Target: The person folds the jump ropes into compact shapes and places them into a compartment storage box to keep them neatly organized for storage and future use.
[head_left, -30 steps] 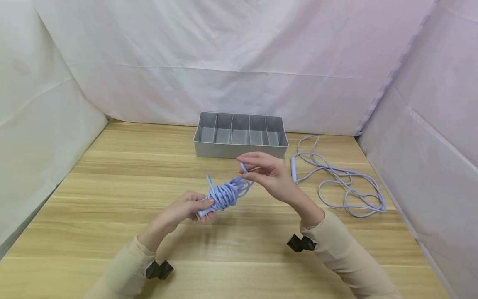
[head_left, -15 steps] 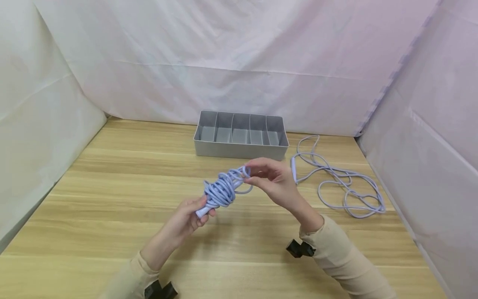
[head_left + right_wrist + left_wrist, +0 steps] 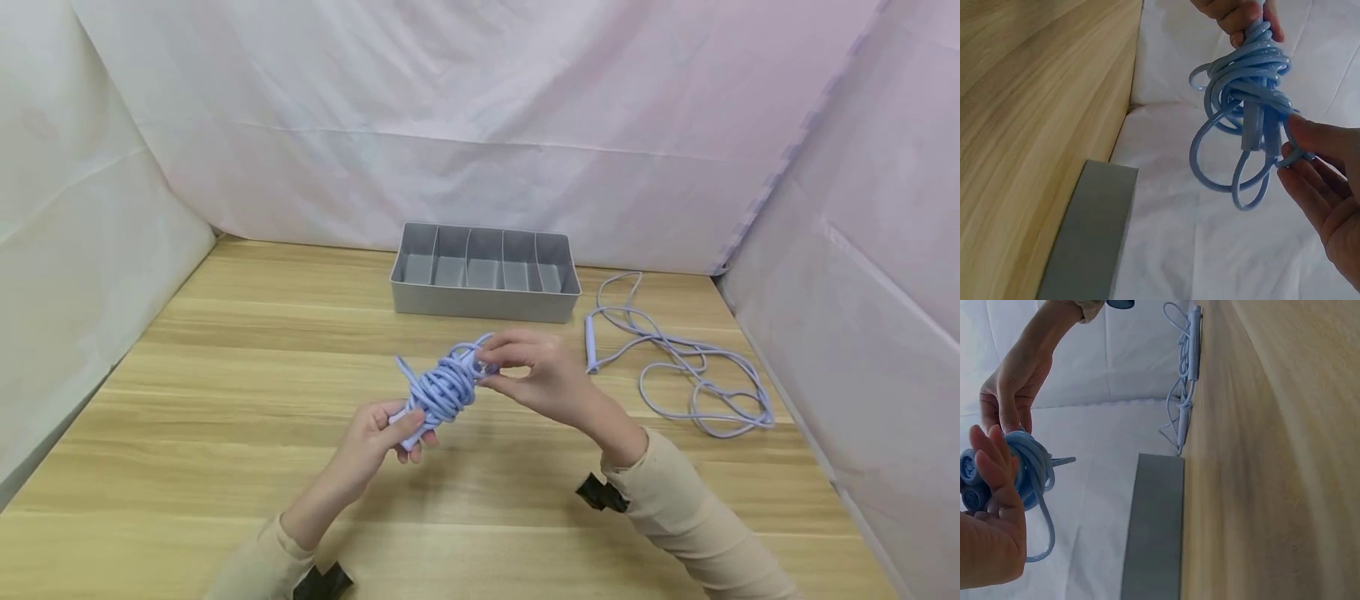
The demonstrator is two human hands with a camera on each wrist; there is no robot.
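Note:
A light blue jump rope (image 3: 442, 390), its cord wound many times round its two handles, is held up over the table. My left hand (image 3: 367, 446) grips the near ends of the handles, thumb on top; in the left wrist view two round handle ends (image 3: 969, 467) show beside the fingers. At the far end my right hand (image 3: 543, 375) pinches a strand of cord between thumb and fingers. In the right wrist view, loose cord loops (image 3: 1200, 162) hang around the handle tips (image 3: 1252, 128), close to the right fingertips. A short bit of cord sticks out on the left side.
A grey box (image 3: 483, 302) with several compartments stands at the back of the wooden table (image 3: 247, 375). To its right lies a second jump rope (image 3: 675, 342), unwound, with a handle (image 3: 589, 343) beside the box. White cloth (image 3: 480, 108) hangs around the table.
My right hand has come down slightly and closer to the wound cord, now pinching near the handle tips. The bundle has rolled in my left hand and back. The second rope has stayed put.

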